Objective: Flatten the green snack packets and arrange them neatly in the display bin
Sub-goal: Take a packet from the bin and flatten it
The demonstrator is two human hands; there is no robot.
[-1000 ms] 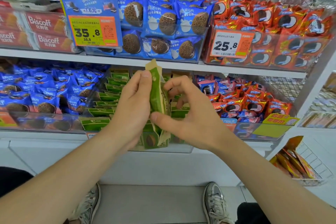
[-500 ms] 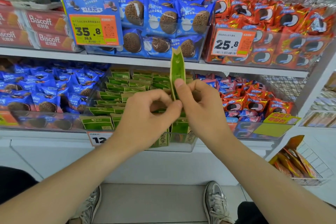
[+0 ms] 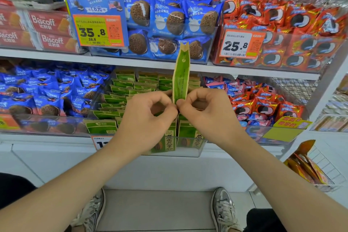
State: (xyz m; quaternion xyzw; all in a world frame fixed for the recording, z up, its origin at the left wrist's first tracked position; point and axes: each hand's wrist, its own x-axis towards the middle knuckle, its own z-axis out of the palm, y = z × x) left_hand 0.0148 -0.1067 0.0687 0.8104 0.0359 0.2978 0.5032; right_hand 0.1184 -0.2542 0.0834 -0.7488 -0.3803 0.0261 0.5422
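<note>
One green packet [image 3: 181,75], right hand [image 3: 209,113] pinching lower

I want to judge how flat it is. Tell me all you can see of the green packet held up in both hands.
The green packet stands upright, nearly edge-on, a narrow glossy green strip with tan paper-like borders and a notched tan top. It looks pressed thin. The left hand and right hand pinch its lower end; it is held above the display bin of like packets.
</note>
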